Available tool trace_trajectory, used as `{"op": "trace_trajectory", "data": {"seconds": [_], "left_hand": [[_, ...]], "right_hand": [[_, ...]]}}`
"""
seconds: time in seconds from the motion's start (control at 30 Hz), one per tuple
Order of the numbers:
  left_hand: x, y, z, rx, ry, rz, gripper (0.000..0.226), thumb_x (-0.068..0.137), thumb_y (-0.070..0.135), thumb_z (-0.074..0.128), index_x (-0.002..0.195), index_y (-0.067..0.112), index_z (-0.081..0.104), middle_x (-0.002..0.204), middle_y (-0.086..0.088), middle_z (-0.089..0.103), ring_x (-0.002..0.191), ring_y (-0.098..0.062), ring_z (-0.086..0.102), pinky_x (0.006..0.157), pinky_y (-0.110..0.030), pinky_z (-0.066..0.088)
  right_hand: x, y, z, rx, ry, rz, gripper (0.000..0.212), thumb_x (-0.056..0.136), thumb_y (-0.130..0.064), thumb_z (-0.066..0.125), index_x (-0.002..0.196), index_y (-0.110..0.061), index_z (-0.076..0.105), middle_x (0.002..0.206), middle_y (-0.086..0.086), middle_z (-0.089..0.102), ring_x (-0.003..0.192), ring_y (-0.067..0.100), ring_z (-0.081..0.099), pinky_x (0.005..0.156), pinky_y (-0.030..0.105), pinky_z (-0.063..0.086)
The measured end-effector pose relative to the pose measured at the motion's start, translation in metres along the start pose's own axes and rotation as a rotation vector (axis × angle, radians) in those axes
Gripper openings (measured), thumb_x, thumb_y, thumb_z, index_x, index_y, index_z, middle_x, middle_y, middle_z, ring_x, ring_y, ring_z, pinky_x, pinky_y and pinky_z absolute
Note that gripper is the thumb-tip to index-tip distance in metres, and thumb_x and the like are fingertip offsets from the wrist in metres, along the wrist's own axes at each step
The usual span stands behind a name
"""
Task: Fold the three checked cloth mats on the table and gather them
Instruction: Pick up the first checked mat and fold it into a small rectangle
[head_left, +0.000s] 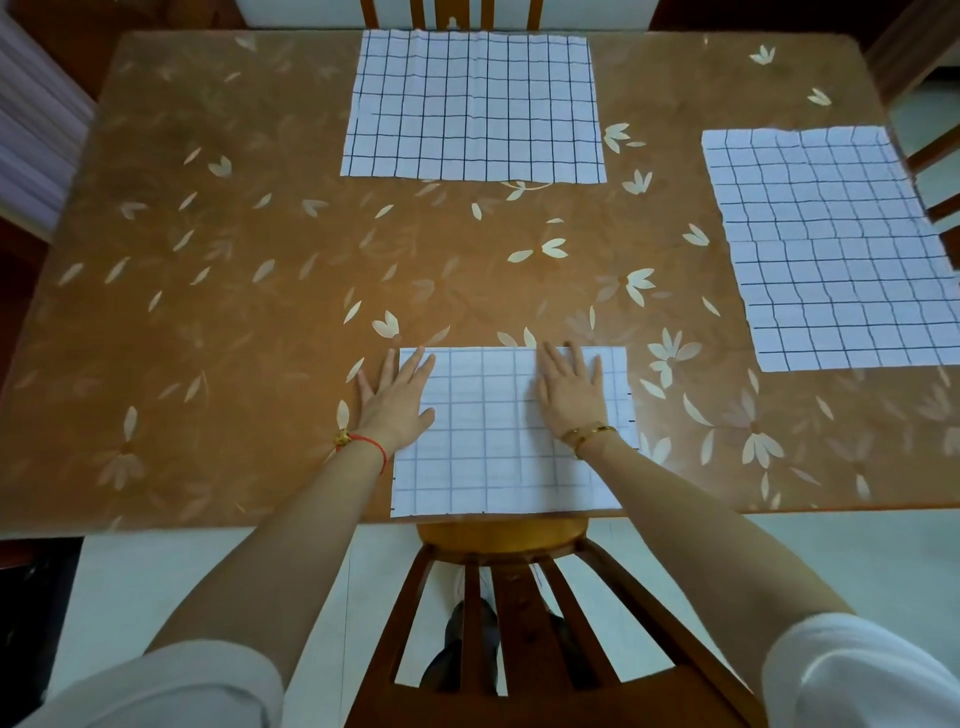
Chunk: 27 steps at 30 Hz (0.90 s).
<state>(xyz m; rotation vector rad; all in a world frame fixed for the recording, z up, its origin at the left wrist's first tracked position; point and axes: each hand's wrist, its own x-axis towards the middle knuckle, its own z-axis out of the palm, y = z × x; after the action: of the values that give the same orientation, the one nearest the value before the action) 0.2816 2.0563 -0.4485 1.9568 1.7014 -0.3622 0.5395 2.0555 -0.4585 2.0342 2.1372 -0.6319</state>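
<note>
Three checked mats lie on the brown table (234, 312) with the leaf pattern. The near mat (488, 447) sits at the middle of the near edge of the tabletop, right in front of the person. Its lines look pale, as if its back side is up, and it looks shorter than the others. I think it is folded over once, but I cannot be sure.

The left hand (395, 400) lies flat with its fingers straight and spread. It presses on the left edge of the near mat, half on the cloth and half on the tabletop. The right hand (571, 395) lies flat too, fingers straight, on the right part of the same mat. Neither hand grips anything. They seem to be smoothing the cloth down.

The far mat (472, 109) lies spread out at the middle of the far edge. The right mat (831, 249) lies spread out along the right edge. Both are not yet folded.

So the job is only just begun. One mat may need more folds, two need folding, and then all three must be put together.
</note>
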Motion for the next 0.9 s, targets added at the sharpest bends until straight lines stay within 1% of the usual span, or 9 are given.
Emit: {"op": "trace_trajectory", "data": {"seconds": [0.13,0.27,0.33,0.4,0.47,0.53,0.7,0.83,0.9], "left_hand": [[0.001,0.000,0.000,-0.006,-0.011,-0.018,0.077,0.099,0.036,0.050,0.157,0.033,-0.001,0.163,0.014,-0.015,0.151,-0.029,-0.016,0.117,-0.066,-0.001],[-0.001,0.006,-0.001,-0.027,0.016,-0.035,0.076,0.098,0.032,0.051,0.158,0.030,0.004,0.164,0.011,-0.011,0.151,-0.030,-0.011,0.118,-0.063,0.001],[-0.004,0.009,0.000,-0.058,0.060,-0.056,0.075,0.096,0.029,0.054,0.157,0.028,0.010,0.165,0.007,-0.005,0.152,-0.030,-0.004,0.119,-0.059,0.007],[-0.008,0.013,0.003,-0.143,0.147,-0.104,0.075,0.094,0.027,0.059,0.157,0.026,0.017,0.165,0.003,0.005,0.149,-0.030,0.009,0.118,-0.055,0.021],[-0.013,0.017,0.005,-0.252,0.274,-0.179,0.074,0.091,0.026,0.064,0.153,0.022,0.026,0.159,-0.003,0.022,0.142,-0.031,0.024,0.109,-0.050,0.037],[-0.015,0.018,0.006,-0.359,0.356,-0.274,0.069,0.088,0.026,0.067,0.148,0.018,0.035,0.147,-0.007,0.036,0.135,-0.031,0.032,0.104,-0.046,0.042],[-0.007,0.012,0.005,-0.588,0.379,-0.379,0.056,0.082,0.023,0.071,0.133,0.014,0.050,0.128,-0.015,0.052,0.126,-0.035,0.045,0.105,-0.048,0.040],[0.006,0.004,-0.001,-0.487,0.366,-0.329,0.065,0.086,0.023,0.068,0.144,0.017,0.042,0.128,-0.018,0.050,0.125,-0.037,0.043,0.109,-0.043,0.034],[0.015,0.001,-0.004,-0.440,0.356,-0.287,0.057,0.089,0.022,0.064,0.142,0.020,0.045,0.128,-0.017,0.048,0.123,-0.037,0.044,0.106,-0.042,0.035]], "right_hand": [[-0.015,0.062,-0.002,0.041,0.080,0.242,0.055,0.103,-0.030,0.019,0.156,-0.019,0.013,0.164,-0.004,0.010,0.151,0.028,-0.003,0.119,0.057,0.000],[-0.020,0.084,-0.013,0.067,0.081,0.290,0.054,0.103,-0.032,0.018,0.156,-0.023,0.012,0.164,-0.008,0.004,0.151,0.026,-0.009,0.118,0.054,-0.008],[-0.018,0.077,-0.018,0.071,0.127,0.270,0.055,0.102,-0.032,0.024,0.155,-0.021,0.017,0.164,-0.003,0.009,0.151,0.028,-0.004,0.118,0.052,-0.005],[-0.017,0.060,-0.022,0.094,0.196,0.181,0.054,0.097,-0.027,0.035,0.150,-0.016,0.032,0.158,0.008,0.027,0.147,0.035,0.017,0.118,0.054,0.012],[-0.016,0.040,-0.022,0.112,0.258,0.044,0.052,0.087,-0.025,0.044,0.136,-0.012,0.050,0.139,0.015,0.048,0.127,0.040,0.042,0.104,0.056,0.037],[-0.016,0.021,-0.019,0.113,0.264,-0.050,0.044,0.086,-0.023,0.052,0.128,-0.011,0.057,0.123,0.015,0.055,0.107,0.037,0.051,0.087,0.049,0.047],[-0.015,-0.021,-0.011,0.068,0.069,-0.120,0.049,0.090,-0.023,0.052,0.138,-0.016,0.048,0.119,0.013,0.050,0.105,0.032,0.047,0.081,0.039,0.042],[-0.014,-0.031,-0.005,0.031,-0.005,-0.080,0.054,0.091,-0.021,0.050,0.143,-0.018,0.039,0.124,0.012,0.046,0.109,0.031,0.045,0.085,0.038,0.043],[-0.014,-0.030,-0.004,0.040,-0.016,-0.075,0.054,0.091,-0.021,0.050,0.144,-0.017,0.038,0.125,0.013,0.045,0.110,0.031,0.045,0.085,0.038,0.044]]}}
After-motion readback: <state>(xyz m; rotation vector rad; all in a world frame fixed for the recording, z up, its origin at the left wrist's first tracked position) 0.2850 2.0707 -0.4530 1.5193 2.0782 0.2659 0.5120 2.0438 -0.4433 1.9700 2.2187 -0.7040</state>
